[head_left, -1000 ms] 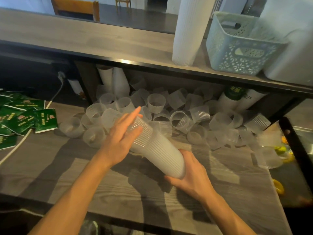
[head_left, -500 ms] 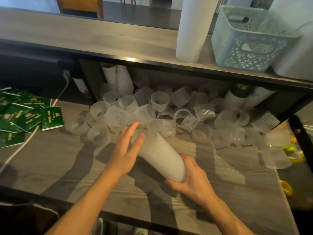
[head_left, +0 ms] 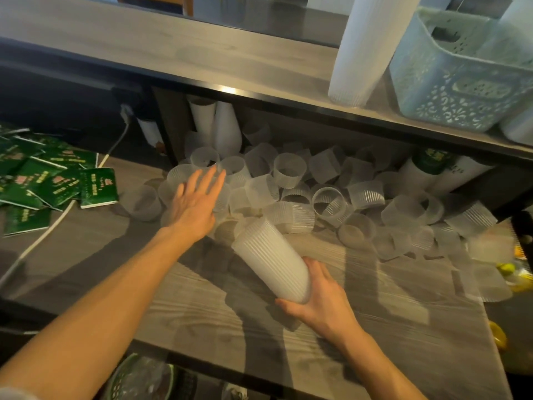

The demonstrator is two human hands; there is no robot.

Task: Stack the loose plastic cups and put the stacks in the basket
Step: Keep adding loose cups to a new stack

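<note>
My right hand (head_left: 320, 301) grips the bottom end of a stack of ribbed translucent cups (head_left: 271, 259), which tilts up and to the left over the lower wooden shelf (head_left: 178, 301). My left hand (head_left: 194, 202) is spread flat with straight fingers over the left end of the pile of loose cups (head_left: 326, 194), holding nothing. The loose cups lie scattered across the back of the lower shelf. The pale blue basket (head_left: 461, 79) stands on the upper shelf at the far right.
A tall white cup stack (head_left: 363, 47) stands on the upper shelf (head_left: 173, 50) beside the basket. Two more stacks (head_left: 217, 128) lean at the back of the lower shelf. Green packets (head_left: 54, 183) and a white cable (head_left: 43, 235) lie at the left.
My left hand has left the top of the held stack and moved up and left over the loose cups. The stack stays in my right hand.
</note>
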